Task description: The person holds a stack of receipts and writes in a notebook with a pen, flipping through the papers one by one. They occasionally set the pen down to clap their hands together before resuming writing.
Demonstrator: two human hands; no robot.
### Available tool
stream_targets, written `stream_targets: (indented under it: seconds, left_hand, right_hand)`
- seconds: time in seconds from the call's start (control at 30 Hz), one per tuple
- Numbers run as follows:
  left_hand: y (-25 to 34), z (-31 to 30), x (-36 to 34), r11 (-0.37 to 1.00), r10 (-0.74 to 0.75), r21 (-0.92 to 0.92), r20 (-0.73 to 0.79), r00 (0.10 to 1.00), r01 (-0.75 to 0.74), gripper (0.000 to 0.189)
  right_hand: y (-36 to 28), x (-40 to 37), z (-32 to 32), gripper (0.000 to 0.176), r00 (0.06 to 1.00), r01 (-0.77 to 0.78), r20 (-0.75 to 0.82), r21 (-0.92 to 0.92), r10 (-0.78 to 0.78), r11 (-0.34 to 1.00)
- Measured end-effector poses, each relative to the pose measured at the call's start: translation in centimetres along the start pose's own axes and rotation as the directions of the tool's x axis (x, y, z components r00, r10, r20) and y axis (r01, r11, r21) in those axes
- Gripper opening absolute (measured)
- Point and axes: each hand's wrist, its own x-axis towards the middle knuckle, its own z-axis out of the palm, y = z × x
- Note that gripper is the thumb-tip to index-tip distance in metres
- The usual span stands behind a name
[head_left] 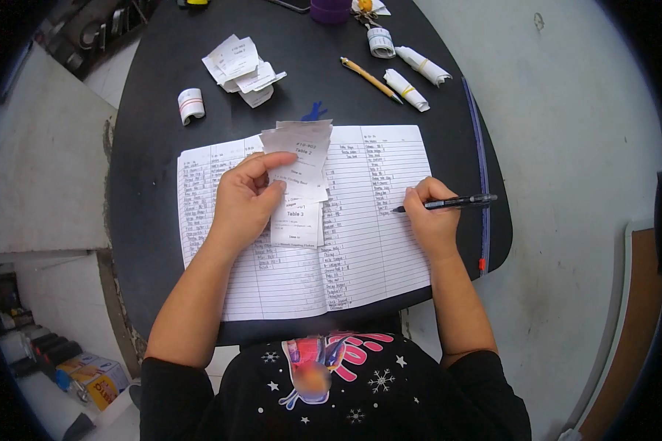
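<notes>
An open lined notebook with handwritten columns lies on the black table. My left hand holds a small stack of printed receipts over the notebook's left page and centre fold, thumb and index finger on the paper. "Table 2" and "Table 3" show on the slips. Closed around a black pen, my right hand rests on the right page, the pen tip at the lower end of a written column.
Behind the notebook lie a pile of receipts, a curled paper roll, a yellow pen and banded paper rolls. A purple container stands at the far edge. A blue zipper strip runs along the right side.
</notes>
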Motion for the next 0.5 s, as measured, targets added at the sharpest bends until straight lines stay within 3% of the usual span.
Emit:
stream_targets:
  seconds: [0.2,0.5]
  left_hand:
    - [-0.31,-0.54,0.06,0.996,-0.014,0.087,0.036,0.999,0.011,0.036]
    - [-0.21,-0.48,0.06,0.998,-0.014,0.057,0.042,0.999,0.012,0.037]
  right_hand:
    - [0.18,0.05,-0.15,0.028,0.999,0.013,0.029,-0.011,-0.013,1.000]
    - [0.13,0.10,-0.16,0.027,1.000,0.008,0.002,-0.006,-0.008,1.000]
